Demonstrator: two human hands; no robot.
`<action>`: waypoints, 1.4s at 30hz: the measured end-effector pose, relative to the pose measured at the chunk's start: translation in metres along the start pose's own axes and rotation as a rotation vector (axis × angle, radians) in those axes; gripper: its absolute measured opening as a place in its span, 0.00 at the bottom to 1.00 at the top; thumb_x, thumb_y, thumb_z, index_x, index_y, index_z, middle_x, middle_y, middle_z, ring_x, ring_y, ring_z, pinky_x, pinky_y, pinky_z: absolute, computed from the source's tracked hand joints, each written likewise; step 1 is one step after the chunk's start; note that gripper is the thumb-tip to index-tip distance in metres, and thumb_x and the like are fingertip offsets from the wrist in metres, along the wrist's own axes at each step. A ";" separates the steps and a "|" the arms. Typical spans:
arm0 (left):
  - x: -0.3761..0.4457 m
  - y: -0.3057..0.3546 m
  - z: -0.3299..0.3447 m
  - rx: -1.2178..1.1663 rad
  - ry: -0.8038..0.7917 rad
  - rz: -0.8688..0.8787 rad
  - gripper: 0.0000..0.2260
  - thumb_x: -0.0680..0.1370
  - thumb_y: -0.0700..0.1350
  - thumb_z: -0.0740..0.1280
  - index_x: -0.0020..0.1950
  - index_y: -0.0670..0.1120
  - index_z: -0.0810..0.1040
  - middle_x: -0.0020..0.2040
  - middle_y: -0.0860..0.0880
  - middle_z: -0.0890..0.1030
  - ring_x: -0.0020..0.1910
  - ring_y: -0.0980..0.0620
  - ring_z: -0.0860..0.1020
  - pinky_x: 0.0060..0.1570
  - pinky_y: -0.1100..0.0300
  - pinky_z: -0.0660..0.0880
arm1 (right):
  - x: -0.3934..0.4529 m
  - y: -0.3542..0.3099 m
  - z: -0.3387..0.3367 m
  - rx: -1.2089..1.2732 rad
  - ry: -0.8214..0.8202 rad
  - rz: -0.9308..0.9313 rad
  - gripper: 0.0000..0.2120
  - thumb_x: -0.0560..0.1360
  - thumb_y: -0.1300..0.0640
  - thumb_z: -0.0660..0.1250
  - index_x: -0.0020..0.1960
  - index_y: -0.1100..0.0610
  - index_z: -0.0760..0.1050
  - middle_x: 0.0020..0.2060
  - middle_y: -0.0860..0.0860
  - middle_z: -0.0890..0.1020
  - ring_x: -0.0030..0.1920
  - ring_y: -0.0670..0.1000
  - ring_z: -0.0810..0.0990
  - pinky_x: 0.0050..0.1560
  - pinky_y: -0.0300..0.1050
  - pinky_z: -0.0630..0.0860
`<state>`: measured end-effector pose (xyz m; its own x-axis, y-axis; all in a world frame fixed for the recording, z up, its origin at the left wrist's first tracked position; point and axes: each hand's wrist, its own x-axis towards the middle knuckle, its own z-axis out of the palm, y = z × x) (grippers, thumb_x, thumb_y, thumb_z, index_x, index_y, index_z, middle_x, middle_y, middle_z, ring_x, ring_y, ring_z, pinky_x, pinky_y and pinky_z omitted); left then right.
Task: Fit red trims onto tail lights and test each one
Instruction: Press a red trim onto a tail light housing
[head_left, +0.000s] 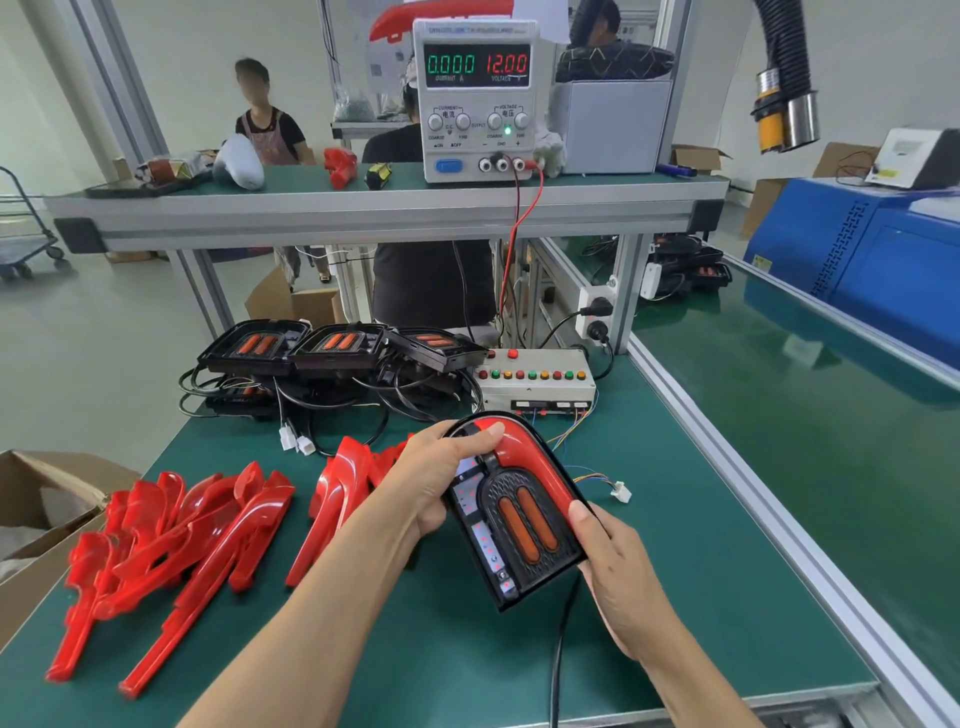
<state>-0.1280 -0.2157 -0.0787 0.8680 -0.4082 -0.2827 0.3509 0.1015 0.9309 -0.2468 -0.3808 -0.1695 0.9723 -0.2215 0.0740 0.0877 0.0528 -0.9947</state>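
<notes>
1. Green matting covers my bench (675, 597), with a shelf above carrying the power supply (475, 98); its display reads zero current and twelve volts, so I judge nothing is drawing power yet.
2. Head view, my hands: my left hand (431, 478) grips the tail light (514, 514) by its upper left side, thumb pressing the red trim (524, 447) at the curved top. My right hand (618, 566) holds the lower right edge, thumb on the housing. The light is tilted, held just above the bench.
3. Progress, as I judge it: this trim is on or nearly seated; testing at the button box (535, 376) is not yet done, and its connector (621, 491) lies loose.
4. Counts: one light in hand; three bare lights (337, 345) in a row behind, with at least one more underneath.
5. Loose trims (171, 530) lie in two heaps; they overlap too much to count, roughly a dozen.
</notes>
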 end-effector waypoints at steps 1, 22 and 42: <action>-0.001 0.001 0.000 0.004 0.000 0.000 0.15 0.72 0.43 0.78 0.56 0.40 0.83 0.51 0.40 0.87 0.46 0.43 0.86 0.57 0.46 0.81 | 0.000 -0.001 0.001 0.033 -0.011 0.026 0.24 0.79 0.36 0.61 0.63 0.52 0.82 0.57 0.54 0.86 0.61 0.55 0.83 0.68 0.59 0.75; -0.030 -0.007 0.020 0.393 -0.118 0.454 0.07 0.83 0.41 0.64 0.59 0.43 0.80 0.52 0.44 0.84 0.49 0.59 0.80 0.52 0.68 0.76 | 0.034 -0.059 0.003 -0.405 -0.004 -0.148 0.25 0.72 0.28 0.63 0.58 0.44 0.80 0.50 0.41 0.85 0.52 0.41 0.83 0.54 0.41 0.77; -0.039 -0.025 0.030 0.341 0.000 0.574 0.03 0.78 0.39 0.71 0.50 0.46 0.82 0.43 0.50 0.85 0.44 0.55 0.82 0.49 0.61 0.78 | 0.015 -0.035 0.018 -0.359 0.154 -0.226 0.20 0.73 0.28 0.64 0.56 0.40 0.76 0.49 0.40 0.84 0.51 0.44 0.82 0.52 0.42 0.77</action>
<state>-0.1811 -0.2293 -0.0843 0.8840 -0.3744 0.2798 -0.2978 0.0102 0.9546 -0.2315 -0.3687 -0.1321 0.8916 -0.3319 0.3081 0.1875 -0.3488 -0.9183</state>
